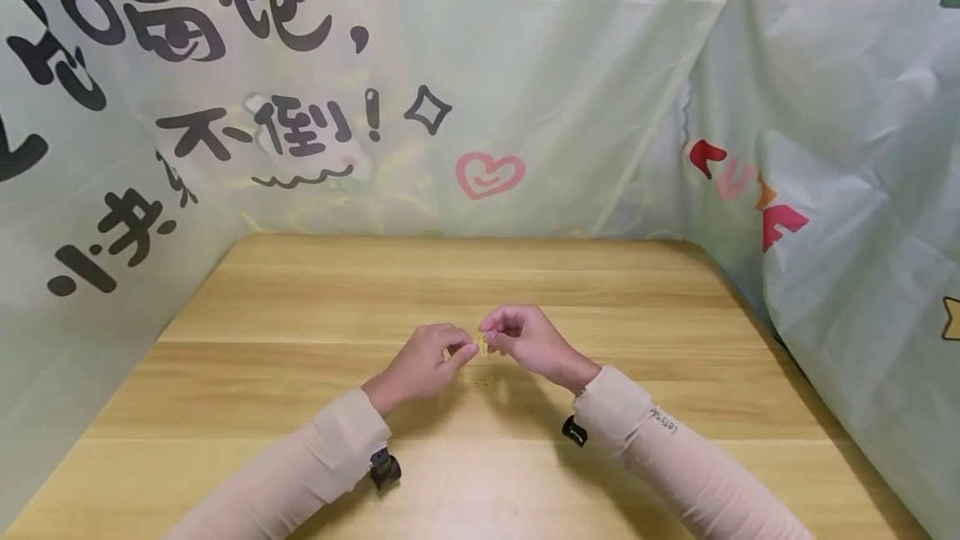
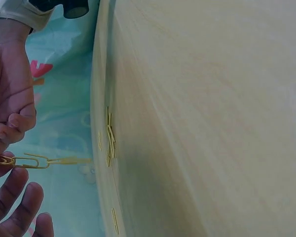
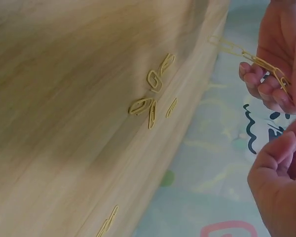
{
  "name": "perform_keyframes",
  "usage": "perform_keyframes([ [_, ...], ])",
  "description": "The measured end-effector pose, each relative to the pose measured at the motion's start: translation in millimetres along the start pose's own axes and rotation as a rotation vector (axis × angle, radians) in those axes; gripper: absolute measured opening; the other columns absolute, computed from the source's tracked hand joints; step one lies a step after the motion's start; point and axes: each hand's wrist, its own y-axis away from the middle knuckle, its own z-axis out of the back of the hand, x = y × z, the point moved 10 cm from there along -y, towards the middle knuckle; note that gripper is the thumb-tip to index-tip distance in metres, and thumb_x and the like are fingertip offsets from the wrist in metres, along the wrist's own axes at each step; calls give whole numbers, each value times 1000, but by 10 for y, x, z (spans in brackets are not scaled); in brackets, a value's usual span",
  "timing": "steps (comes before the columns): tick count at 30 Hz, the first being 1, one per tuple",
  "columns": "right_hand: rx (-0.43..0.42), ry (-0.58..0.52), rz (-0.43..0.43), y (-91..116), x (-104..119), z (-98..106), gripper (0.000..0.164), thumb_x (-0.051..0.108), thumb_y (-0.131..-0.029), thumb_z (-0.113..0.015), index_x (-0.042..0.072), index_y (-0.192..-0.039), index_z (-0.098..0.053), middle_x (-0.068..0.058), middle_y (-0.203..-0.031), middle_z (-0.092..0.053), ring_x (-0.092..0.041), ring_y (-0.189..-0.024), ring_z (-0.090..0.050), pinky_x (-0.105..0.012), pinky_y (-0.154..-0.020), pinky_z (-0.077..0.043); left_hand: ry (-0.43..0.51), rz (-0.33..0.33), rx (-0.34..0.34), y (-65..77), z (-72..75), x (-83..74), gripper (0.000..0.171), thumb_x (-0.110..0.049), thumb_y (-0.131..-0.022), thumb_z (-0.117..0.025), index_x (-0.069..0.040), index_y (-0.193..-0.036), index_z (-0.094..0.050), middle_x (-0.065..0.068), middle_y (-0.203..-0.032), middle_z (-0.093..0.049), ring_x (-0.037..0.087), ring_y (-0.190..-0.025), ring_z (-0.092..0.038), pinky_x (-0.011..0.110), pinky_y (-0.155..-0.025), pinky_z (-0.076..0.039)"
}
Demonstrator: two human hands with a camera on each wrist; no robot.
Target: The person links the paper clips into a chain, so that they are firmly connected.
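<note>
Above the middle of the table, my left hand [image 1: 426, 363] and right hand [image 1: 534, 347] meet at their fingertips around linked yellow paper clips [image 1: 483, 345]. In the left wrist view, a short chain of paper clips [image 2: 32, 162] dangles from the pinched thumb and forefinger, while the left hand's other fingers [image 2: 25, 210] spread loosely. The right wrist view has the chain [image 3: 261, 61] passing in front of the left hand [image 3: 281, 49], with the right hand [image 3: 274, 182] pinching at its upper end. Fingers partly hide the clip at the join.
Several loose yellow paper clips [image 3: 153, 106] lie on the wooden table [image 1: 300, 407] beneath the hands. More clips [image 3: 108, 222] lie apart from that group. Printed cloth [image 1: 600, 107] encloses the table's back and sides.
</note>
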Motion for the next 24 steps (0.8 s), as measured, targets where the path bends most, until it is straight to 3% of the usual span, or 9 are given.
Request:
perform_keyframes([
  [8, 27, -50, -31, -8, -8, -37, 17, -8, -88, -47, -6, -104, -54, -11, -88, -54, -41, -83, -61, -38, -76, -53, -14, -9, 4, 2, 6, -19, 18, -14, -96, -60, -4, -87, -71, -4, -75, -64, 7, -70, -57, 28, -64, -52],
  [13, 60, -32, -28, 11, -8, -60, 23, -8, -83, -48, -5, -106, -53, -11, -89, -53, -36, -79, -59, -42, -75, -52, -12, -12, 5, 3, 2, -16, 18, -13, -96, -59, -3, -87, -70, -2, -77, -65, 8, -71, -58, 27, -66, -52],
  [17, 86, -16, -35, 28, -16, -59, 26, -7, -82, -52, -3, -108, -52, -13, -96, -53, -26, -81, -57, -36, -75, -51, -13, -4, 5, 12, 1, 4, 19, -14, -97, -59, -3, -86, -70, -3, -77, -64, 8, -71, -58, 25, -66, -52],
  [24, 31, 26, -19, 34, 49, 73, 22, -6, -88, -54, 0, -109, -53, -17, -107, -54, -34, -91, -61, -38, -76, -52, -14, 13, 23, 29, -3, 13, 18, -13, -96, -60, -3, -85, -69, -4, -76, -63, 7, -70, -57, 25, -65, -51],
])
